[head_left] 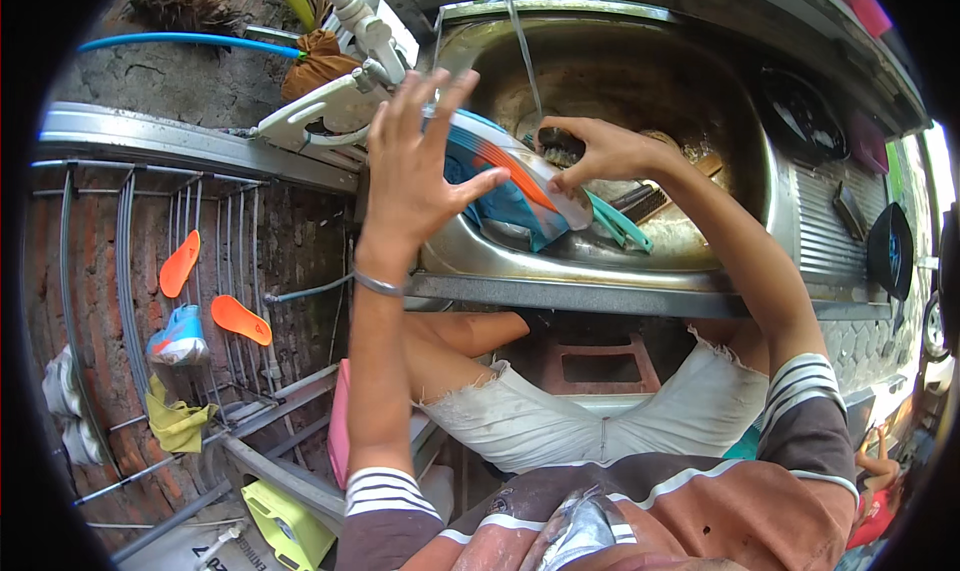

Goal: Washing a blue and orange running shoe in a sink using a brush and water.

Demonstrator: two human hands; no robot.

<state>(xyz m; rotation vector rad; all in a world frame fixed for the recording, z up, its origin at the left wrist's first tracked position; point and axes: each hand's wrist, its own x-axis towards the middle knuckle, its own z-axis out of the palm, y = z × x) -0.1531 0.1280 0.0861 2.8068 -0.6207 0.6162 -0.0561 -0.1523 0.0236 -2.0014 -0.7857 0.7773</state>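
Note:
A blue, white and orange sneaker point(517, 172) leans on its side in the stainless steel sink point(600, 265), its sole edge turned towards my right hand. My right hand point(611, 151) grips a dark scrubbing brush point(561, 148) with pale bristles; its thumb is at the sole. My left hand point(420, 151) is raised over the sneaker's left end, fingers spread and holding nothing; whether it touches the shoe cannot be told. A thin stream of water point(523, 53) falls close to the brush. Beside the sole lies a teal plastic handle point(621, 223), with a dark-bristled brush point(639, 203) behind it.
On the metal rack point(124, 271) at left are two orange insoles point(180, 263), a blue sneaker point(178, 336), a yellow cloth point(177, 415) and white shoes point(64, 383). Black basins point(806, 117) stand at right. White pipes point(375, 35) rise behind my left hand. A person point(877, 488) sits far right.

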